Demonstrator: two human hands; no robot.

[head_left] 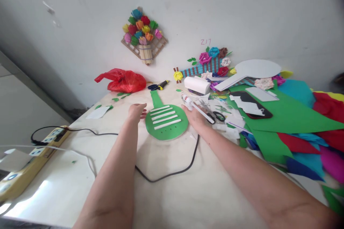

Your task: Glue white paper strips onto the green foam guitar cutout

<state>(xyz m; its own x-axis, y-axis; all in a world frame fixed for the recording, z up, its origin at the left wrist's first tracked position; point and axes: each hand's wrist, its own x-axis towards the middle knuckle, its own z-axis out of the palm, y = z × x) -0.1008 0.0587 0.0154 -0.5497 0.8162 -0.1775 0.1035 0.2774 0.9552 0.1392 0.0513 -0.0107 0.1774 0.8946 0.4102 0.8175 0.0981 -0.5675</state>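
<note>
A green paper cutout (166, 135), round with a narrow neck, lies flat on the table with several white strips (166, 117) across it and small dark marks below them. My left hand (137, 111) is beside its left edge, fingers apart and holding nothing; whether the fingertips touch the cutout I cannot tell. On the other side, my right hand (195, 117) is closed around a white hot glue gun (189, 101), partly hidden by the hand. A white glue stick (203, 113) sticks out of its back, and a black cord (172, 178) loops below.
Scissors (219, 116), paper scraps (233, 120) and a phone (259, 111) lie to the right, beside green sheets (285, 109). A red plastic bag (126, 81), dark-handled scissors (153, 87) and a yellow-black cutter (163, 84) are behind. A power strip (44, 146) stands left.
</note>
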